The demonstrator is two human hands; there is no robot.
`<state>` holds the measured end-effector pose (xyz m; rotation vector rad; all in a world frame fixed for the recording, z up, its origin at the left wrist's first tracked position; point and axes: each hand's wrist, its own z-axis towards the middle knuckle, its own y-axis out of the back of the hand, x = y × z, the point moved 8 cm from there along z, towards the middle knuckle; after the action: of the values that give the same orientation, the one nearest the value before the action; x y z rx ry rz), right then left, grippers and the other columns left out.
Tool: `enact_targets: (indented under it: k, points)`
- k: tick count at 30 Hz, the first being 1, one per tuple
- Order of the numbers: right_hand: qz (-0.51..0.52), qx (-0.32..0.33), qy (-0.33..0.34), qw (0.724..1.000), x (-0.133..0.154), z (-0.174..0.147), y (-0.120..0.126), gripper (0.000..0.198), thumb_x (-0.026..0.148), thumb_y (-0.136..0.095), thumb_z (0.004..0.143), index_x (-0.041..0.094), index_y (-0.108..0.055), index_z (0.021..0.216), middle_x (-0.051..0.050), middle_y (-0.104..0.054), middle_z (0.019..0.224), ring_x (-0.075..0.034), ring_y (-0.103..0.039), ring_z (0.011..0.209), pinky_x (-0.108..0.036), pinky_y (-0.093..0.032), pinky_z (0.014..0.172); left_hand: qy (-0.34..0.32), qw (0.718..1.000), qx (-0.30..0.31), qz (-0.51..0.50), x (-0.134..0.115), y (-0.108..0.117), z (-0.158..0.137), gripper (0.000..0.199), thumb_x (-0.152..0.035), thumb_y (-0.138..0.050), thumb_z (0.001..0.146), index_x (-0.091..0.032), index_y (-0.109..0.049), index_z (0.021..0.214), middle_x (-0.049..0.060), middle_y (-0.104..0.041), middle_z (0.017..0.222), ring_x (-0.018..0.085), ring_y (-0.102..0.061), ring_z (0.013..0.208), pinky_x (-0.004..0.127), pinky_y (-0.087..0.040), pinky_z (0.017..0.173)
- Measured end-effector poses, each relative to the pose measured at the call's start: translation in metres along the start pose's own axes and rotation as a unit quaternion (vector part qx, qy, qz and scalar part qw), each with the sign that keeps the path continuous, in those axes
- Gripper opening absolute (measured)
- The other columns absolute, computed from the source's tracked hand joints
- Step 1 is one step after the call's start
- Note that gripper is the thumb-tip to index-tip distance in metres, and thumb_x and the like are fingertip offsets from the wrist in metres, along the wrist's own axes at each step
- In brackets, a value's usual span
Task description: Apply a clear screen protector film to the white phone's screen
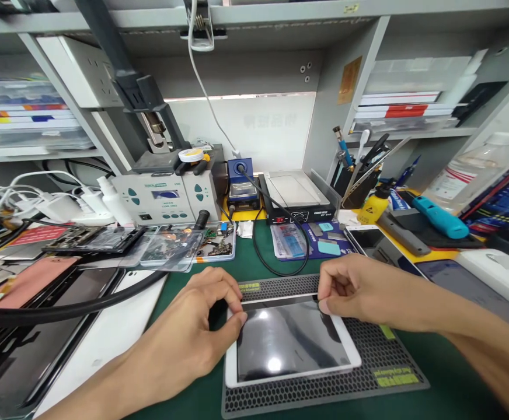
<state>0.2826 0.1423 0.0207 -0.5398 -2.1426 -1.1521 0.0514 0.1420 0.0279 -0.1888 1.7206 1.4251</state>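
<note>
A white-framed tablet with a dark, glossy screen lies on a dark honeycomb-patterned mat. My left hand pinches the tablet's far left corner, thumb on the front of the frame and fingers curled at the edge. At the far right corner, my right hand is closed in a pinch, its thumb and fingertips against the edge of the screen. Whether a thin film lies between the fingertips, I cannot make out. Both far corners are partly covered by my fingers.
A thick black hose crosses the left side above stacked device panels. Behind stand a grey hot-air station, a flat heating plate and a parts box. To the right are a yellow bottle and a white phone.
</note>
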Motion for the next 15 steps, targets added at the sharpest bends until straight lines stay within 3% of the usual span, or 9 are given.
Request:
enact_targets:
  k: [15]
  points:
    - [0.014,-0.020,0.016,1.000,0.0097,-0.0016,0.0024,0.008,0.025,-0.070,0.079,0.018,-0.066,0.081,0.003,-0.061,0.065,-0.011,-0.049,0.058,-0.023,-0.035,0.052,-0.012,0.999,-0.030,0.012,0.0044,-0.0029,0.0004,0.021,-0.037,-0.054,0.094,-0.025,-0.060,0.077,0.003,-0.064,0.102,0.022,-0.058,0.097,0.034,-0.045,0.085]
